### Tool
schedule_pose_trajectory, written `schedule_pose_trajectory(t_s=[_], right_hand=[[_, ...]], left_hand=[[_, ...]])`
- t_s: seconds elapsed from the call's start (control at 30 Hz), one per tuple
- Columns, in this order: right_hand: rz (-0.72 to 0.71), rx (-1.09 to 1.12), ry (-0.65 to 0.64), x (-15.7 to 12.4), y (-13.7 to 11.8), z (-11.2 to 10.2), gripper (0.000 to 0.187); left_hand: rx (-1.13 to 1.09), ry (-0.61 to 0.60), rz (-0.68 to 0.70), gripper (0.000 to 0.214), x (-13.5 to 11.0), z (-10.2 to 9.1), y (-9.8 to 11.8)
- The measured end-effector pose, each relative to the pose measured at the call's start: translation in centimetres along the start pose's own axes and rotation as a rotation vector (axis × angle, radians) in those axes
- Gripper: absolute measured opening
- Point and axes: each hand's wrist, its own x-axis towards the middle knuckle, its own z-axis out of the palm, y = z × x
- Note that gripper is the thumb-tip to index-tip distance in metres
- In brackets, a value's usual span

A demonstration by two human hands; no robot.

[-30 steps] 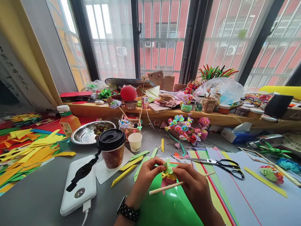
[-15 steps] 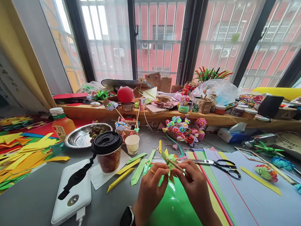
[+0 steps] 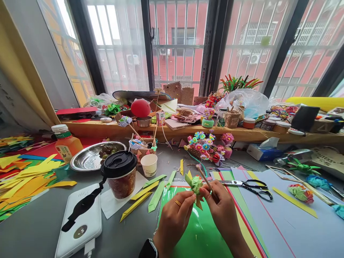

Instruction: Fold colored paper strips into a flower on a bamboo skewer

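Observation:
Between my hands is a folded paper flower [image 3: 195, 184], green with some yellow and orange parts. My left hand [image 3: 176, 211], with a gold ring and a dark watch at the wrist, pinches its lower left side. A thin wooden stick [image 3: 207, 179] is held in my right hand [image 3: 219, 200], its tip pointing up and to the left, above the flower. The right fingertips also touch the flower's right edge. Below both hands lies a shiny green sheet [image 3: 199, 229]. Folded green strips [image 3: 156, 197] and yellow strips [image 3: 136, 206] rest to the left.
Black-handled scissors [image 3: 255, 188] lie on paper sheets [image 3: 290, 233] at the right. Left stand a lidded coffee cup [image 3: 120, 182], a white paper cup [image 3: 149, 165] and a power bank [image 3: 92, 215]. Behind are a metal plate [image 3: 86, 157] and crocheted flowers [image 3: 204, 145].
The stick has swung from lying across the flower to pointing up, apart from the flower's front. My hands stay close together, and the view has shifted slightly.

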Motion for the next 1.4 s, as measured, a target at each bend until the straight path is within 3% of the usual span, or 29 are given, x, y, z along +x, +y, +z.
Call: schedule_pose_trajectory(t_s=[0.17,0.27,0.4,0.57,0.63,0.77,0.9,1.07,1.23,1.4], right_hand=[[0.031,0.025,0.02,0.1,-0.1,-0.2,0.023],[0.019,0.016,0.01,0.2,0.0,-0.4,0.023],[-0.016,0.034,0.016,0.3,-0.1,-0.5,0.021],[-0.143,0.073,0.003,0.1,-0.3,-0.3,0.014],[-0.225,0.063,-0.039,-0.1,-0.4,-0.1,0.015],[-0.328,0.006,-0.085,-0.5,-0.3,0.1,0.017],[-0.341,-0.046,-0.096,-0.6,-0.4,0.2,0.009],[-0.339,-0.056,-0.101,-0.7,-0.3,0.6,0.008],[-0.361,-0.069,-0.123,-1.0,0.0,0.7,0.011],[-0.382,-0.054,-0.088,-1.0,-0.3,0.8,0.014]], left_hand=[[0.013,-0.022,0.035,0.032,-0.2,-0.1,0.3],[-0.086,-0.026,-0.048,0.03,-0.2,0.2,0.4],[-0.441,0.032,-0.389,0.022,0.3,0.5,0.3],[-1.09,0.087,-1.024,0.047,1.3,0.4,0.0],[-1.313,0.041,-1.173,0.056,1.7,0.2,-0.1],[-1.635,-0.001,-1.15,0.053,2.0,-0.2,0.1],[-1.669,0.097,-1.126,0.038,1.8,-0.3,0.1],[-1.79,0.104,-1.098,0.019,1.6,-0.3,-0.1],[-1.756,0.111,-1.163,0.02,1.9,-0.4,0.2],[-1.747,0.107,-1.134,0.031,2.0,-0.4,0.4]])
